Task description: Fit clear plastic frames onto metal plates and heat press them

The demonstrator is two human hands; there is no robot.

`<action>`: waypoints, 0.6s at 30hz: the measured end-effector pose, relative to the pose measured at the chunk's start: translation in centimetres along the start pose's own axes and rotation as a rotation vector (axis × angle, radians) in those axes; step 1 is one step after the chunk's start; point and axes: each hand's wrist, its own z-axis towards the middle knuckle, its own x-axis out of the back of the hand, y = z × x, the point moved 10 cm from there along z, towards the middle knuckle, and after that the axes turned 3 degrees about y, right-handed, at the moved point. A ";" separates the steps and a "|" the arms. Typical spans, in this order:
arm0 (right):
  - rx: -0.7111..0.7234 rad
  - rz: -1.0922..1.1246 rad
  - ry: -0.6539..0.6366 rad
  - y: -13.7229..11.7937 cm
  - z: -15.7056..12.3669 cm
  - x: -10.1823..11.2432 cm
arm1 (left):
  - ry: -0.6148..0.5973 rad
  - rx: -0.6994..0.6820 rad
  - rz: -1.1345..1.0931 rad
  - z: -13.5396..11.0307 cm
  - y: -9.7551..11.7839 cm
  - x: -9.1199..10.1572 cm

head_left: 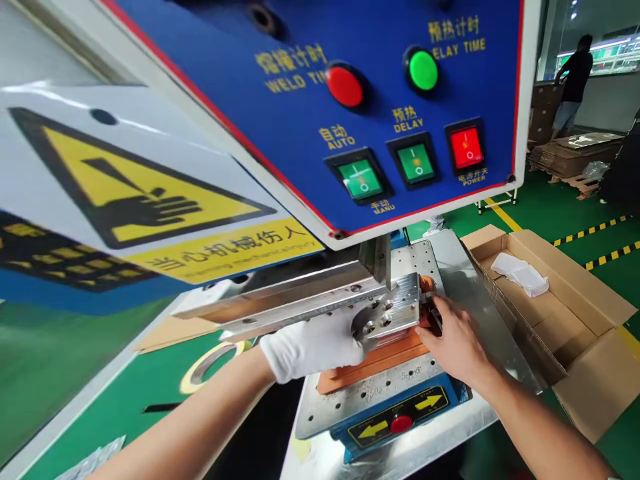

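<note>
Two hands are working at the bed of a welding press, directly below its blue control panel (300, 127). The left hand (313, 347), in a white fabric glove, is pressing against a drilled aluminium block (395, 310), its fingers bunched at the block's lower edge; whether it is gripping cannot be told. The bare right hand (453, 337) is narrowly closed, its fingertips (430, 327) curling around a small dark fitting (435, 317) at the block's right end. The block is sitting over an orange plate (373, 363), which is lying on a perforated steel base plate (370, 400). A blue base (395, 420) with yellow arrows and a red button is carrying that plate. A metal bar (280, 300) is extending left from the block. A mechanical-injury warning sign (145, 193) is facing the camera left of the panel. An open cardboard box (565, 313) holding a white cloth (520, 275) is standing just right of the press. A roll of yellow tape (210, 367) is lying left of the gloved hand. A person (575, 83) is standing well back beside stacked cardboard (575, 153)
</note>
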 end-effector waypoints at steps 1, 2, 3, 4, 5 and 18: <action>-0.002 -0.005 0.002 0.1 0.0 0.0 | -0.004 0.005 0.005 0.0 -0.2 -0.2; -0.006 -0.010 0.006 0.1 0.0 0.0 | 0.004 0.011 0.006 0.0 -0.4 -0.3; -0.009 -0.013 0.007 0.2 0.0 0.0 | 0.013 0.021 0.009 0.1 -0.7 -0.3; -0.009 -0.013 0.007 0.3 0.0 0.0 | 0.022 0.035 0.014 0.1 -1.0 -0.3; -0.007 -0.013 0.005 0.3 0.0 -0.1 | 0.027 0.055 0.019 0.1 -1.3 -0.3; 0.022 -0.021 0.025 0.5 -0.2 -0.3 | -0.012 -0.020 -0.124 0.6 0.1 -1.0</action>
